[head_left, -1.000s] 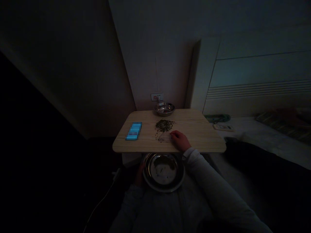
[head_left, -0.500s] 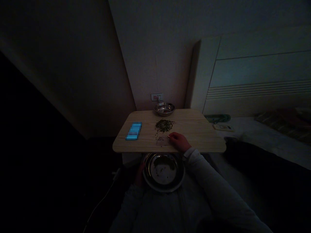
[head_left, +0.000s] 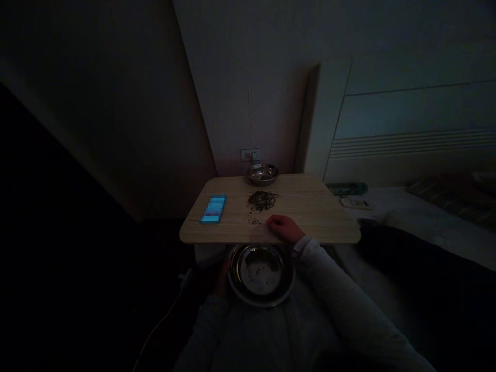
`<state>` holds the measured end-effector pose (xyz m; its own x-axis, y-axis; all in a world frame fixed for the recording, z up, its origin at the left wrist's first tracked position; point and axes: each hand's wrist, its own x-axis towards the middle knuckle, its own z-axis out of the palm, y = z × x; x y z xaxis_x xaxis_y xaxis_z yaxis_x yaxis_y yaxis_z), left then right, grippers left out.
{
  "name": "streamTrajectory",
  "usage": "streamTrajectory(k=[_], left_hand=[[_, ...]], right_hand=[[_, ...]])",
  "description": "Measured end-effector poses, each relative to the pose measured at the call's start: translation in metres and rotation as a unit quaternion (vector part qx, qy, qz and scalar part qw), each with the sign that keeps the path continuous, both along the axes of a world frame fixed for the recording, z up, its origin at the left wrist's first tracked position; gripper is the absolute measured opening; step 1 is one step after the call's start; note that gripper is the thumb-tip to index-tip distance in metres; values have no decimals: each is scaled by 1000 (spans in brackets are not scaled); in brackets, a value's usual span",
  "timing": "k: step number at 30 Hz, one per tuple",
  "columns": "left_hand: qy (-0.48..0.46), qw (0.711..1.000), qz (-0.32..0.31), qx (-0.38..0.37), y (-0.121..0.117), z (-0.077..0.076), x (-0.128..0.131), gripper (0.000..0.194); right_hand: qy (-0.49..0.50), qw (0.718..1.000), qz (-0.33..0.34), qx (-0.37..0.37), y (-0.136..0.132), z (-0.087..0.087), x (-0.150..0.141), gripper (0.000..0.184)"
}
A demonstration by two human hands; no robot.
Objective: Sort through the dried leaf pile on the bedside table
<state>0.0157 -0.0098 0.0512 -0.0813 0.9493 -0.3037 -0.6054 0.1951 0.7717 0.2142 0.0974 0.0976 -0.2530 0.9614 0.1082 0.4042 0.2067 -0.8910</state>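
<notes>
My right hand (head_left: 284, 228) is closed, fingers pinched, near the front edge of the small wooden table (head_left: 321, 206). A faint see-through piece, like a thin clear plastic sheet (head_left: 260, 235), reaches left from its fingertips; its exact kind is hard to see. Just beyond lie a few loose dark grains and a heap of small dark green grains (head_left: 262, 200), perhaps beans or seeds. Below the table edge, my left hand (head_left: 222, 279) grips the left rim of a large metal basin (head_left: 261, 299). Dark grains lie inside the basin.
A smaller metal bowl (head_left: 262, 181) stands at the table's back edge, with something small in it. A phone (head_left: 213, 209) with a lit, blurred screen lies on the left. A wall socket (head_left: 250, 154) is behind. A bed with a pale remote-like object (head_left: 355, 203) is to the right.
My right hand has shifted slightly left and toward me, and the clear piece has come nearer the table's front edge. My left hand and the basin stay put.
</notes>
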Motion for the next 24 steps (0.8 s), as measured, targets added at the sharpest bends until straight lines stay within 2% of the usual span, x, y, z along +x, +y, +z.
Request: streamTrajectory(k=[4,8,10,17,24], left_hand=[[4,1000,9,2,1,-4,-1,32],[-9,1000,10,-10,1,-6,-1,32],[-13,1000,13,-4,0,-7,-1,33],[-7,1000,2,15,0,-9,-3,36],[-1,1000,1,5,2,-8,-4,31]], right_hand=[[48,998,-29,3,3,0,1,14],[86,986,-134,45,8,-4,4,20],[85,980,-166,65,10,-7,4,22],[70,977,-188,77,11,-9,3,23],[62,979,-182,71,13,-11,3,22]])
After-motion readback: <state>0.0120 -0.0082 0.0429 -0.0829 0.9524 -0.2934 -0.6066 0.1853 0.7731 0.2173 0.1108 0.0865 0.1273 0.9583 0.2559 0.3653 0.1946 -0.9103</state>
